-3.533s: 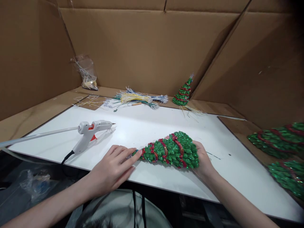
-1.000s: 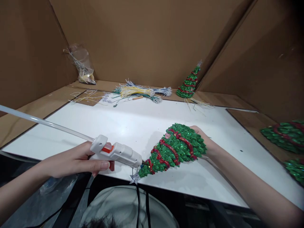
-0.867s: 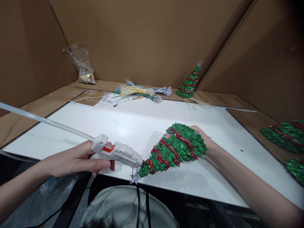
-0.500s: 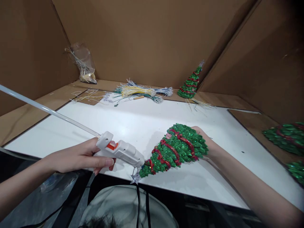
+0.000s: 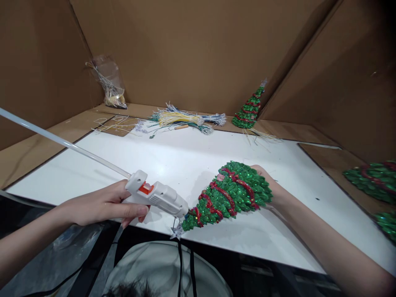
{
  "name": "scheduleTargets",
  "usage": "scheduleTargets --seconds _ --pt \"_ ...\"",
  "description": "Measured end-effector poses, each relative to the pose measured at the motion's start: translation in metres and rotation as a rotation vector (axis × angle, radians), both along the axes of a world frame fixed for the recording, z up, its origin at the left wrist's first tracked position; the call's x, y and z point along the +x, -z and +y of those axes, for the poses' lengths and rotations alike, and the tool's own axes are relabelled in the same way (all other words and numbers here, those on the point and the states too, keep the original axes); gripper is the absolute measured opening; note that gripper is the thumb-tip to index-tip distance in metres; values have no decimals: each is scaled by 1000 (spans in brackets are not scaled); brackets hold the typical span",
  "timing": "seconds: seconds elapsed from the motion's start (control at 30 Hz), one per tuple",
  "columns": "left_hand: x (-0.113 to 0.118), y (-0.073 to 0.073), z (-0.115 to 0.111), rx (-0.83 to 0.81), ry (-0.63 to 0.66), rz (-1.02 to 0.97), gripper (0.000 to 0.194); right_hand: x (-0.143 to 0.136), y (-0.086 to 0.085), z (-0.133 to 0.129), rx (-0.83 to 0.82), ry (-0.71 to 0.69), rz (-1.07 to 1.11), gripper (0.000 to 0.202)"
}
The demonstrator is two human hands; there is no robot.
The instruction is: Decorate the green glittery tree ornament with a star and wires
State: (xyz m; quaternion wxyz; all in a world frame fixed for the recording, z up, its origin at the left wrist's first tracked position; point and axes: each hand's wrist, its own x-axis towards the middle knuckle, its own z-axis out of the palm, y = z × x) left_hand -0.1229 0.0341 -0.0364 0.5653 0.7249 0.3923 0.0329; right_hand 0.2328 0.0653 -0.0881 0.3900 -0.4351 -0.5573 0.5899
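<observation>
My left hand is wrapped round a white hot glue gun, and a long clear glue stick juts from its back end. The gun's nozzle meets the green, glittery Christmas tree ornament close to its narrow top. Red garland winds round this tree, which lies tilted with its tip toward me. A clear star sits at that tip. My right hand holds the tree by its wide base; most of its fingers are hidden behind it.
Bundled yellow, green and blue wires lie at the back. A similar tree stands back right, with more trees at the right edge. A plastic bag leans in the left corner. Cardboard walls surround the white board.
Almost nothing differs. The glue gun and the tree keep their places, with the nozzle still at the tree's upper part.
</observation>
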Motion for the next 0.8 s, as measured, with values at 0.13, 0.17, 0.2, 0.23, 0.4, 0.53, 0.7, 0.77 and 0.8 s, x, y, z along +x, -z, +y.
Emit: scheduleTargets --seconds 0.13,0.17,0.2,0.23,0.4,0.53,0.7,0.77,0.8 --pt "-2 1 -1 9 -1 -8 27 -3 -3 -1 -10 -2 7 38" --pt "-2 1 -1 14 -3 -10 27 -3 -4 -2 -9 -1 14 38" --pt "-3 2 -1 16 -5 -6 27 -3 -4 -2 -9 0 23 37" --pt "-3 2 -1 18 -4 -4 27 -3 -3 -2 -8 -2 35 37" --pt "0 0 1 26 4 3 29 -1 -2 -2 -11 -23 60 35" --pt "1 -1 0 12 -17 9 30 -1 -3 -2 4 -19 29 36" --pt "-1 0 0 -12 -29 -32 30 -1 -2 -2 -31 4 24 35" --pt "-1 1 0 -22 -31 -38 29 -1 -1 -2 -42 3 39 36" --pt "-1 1 0 -24 -31 -39 29 0 -1 -2 -42 2 45 37"
